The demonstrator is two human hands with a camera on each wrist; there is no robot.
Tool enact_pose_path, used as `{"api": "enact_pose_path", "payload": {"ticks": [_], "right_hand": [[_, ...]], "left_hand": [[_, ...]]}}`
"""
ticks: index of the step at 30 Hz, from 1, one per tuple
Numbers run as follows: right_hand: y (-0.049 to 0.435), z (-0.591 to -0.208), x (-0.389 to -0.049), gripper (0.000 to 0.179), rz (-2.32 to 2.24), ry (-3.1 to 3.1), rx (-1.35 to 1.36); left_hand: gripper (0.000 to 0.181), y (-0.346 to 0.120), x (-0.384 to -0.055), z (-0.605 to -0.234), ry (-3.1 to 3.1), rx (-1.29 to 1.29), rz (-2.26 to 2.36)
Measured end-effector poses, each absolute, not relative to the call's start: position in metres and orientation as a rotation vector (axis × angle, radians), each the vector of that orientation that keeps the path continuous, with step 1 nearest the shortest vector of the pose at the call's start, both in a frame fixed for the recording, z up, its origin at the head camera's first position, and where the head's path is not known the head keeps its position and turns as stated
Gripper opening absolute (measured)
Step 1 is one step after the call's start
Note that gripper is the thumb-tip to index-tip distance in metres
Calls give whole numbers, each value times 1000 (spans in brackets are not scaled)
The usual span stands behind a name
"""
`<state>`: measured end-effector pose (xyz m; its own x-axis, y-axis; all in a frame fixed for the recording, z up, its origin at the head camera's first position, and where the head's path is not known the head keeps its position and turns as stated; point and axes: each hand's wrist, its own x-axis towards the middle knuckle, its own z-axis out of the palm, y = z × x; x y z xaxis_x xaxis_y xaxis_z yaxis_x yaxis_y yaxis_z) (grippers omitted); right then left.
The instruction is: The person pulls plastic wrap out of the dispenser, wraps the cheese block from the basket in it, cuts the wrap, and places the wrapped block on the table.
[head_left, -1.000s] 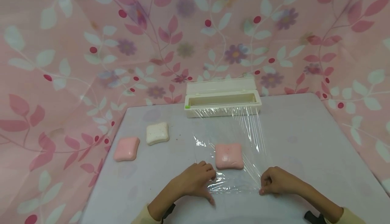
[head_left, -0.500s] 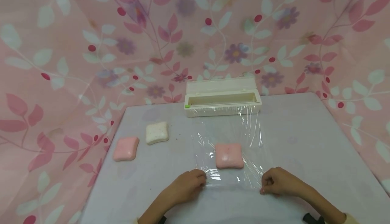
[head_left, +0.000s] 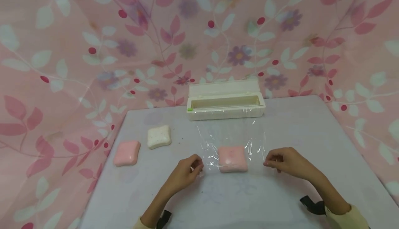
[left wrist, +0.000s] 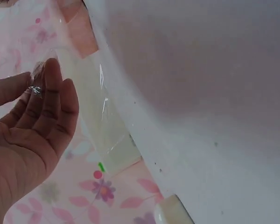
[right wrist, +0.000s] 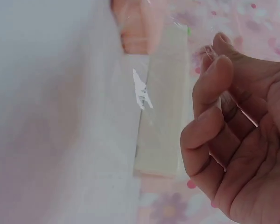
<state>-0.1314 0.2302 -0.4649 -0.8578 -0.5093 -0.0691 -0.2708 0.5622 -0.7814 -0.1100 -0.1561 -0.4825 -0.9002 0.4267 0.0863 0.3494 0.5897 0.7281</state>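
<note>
Clear cling film (head_left: pixel 230 132) stretches toward me from a long cream dispenser box (head_left: pixel 225 113), whose lid stands raised. Thumb and fingers of my left hand (head_left: pixel 186 172) pinch the film's near left corner; crinkled film shows between them in the left wrist view. At the near right corner, my right hand (head_left: pixel 288 163) pinches the film the same way. Between the hands a pink pillow-shaped bar of soap (head_left: pixel 232 159) sits in the film's area. Whether it lies on the film or beneath it, I cannot tell.
On the left of the pale table (head_left: pixel 156 187) lie a second pink soap bar (head_left: pixel 126 153) and a speckled white one (head_left: pixel 159 137). A few dark specks dot the cloth near them. A floral curtain (head_left: pixel 174 42) hangs behind the box.
My left hand first closes on the film's left corner. Both hands then move up and away from me with the near edge, and the film looks slacker. The soap bars stay put.
</note>
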Motion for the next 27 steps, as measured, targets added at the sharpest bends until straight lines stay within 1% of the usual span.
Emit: {"api": "enact_pose_path", "payload": {"ticks": [2,6,9,12,17,21,25,27], "right_hand": [[228,-463,-140,13,-1206,2545,-622],[221,-470,-158,14,-1179,2618,-570],[217,-482,-169,18,-1141,2653,-521],[215,-494,-176,18,-1136,2647,-466],[212,-509,-181,12,-1122,2650,-430],[207,-517,-182,9,-1072,2658,-450],[204,-509,-177,4,-1002,2692,-482],[206,-497,-169,15,-910,2780,-486]], "left_hand": [[8,-155,-116,-486,2726,607,1262],[6,-151,-128,-493,2816,504,1265],[6,-148,-136,-499,2895,442,1179],[7,-146,-143,-504,2917,420,1075],[7,-142,-150,-508,2875,485,922],[5,-137,-155,-509,2855,529,785],[6,-132,-153,-504,2971,568,556],[6,-128,-146,-496,3090,585,400]]}}
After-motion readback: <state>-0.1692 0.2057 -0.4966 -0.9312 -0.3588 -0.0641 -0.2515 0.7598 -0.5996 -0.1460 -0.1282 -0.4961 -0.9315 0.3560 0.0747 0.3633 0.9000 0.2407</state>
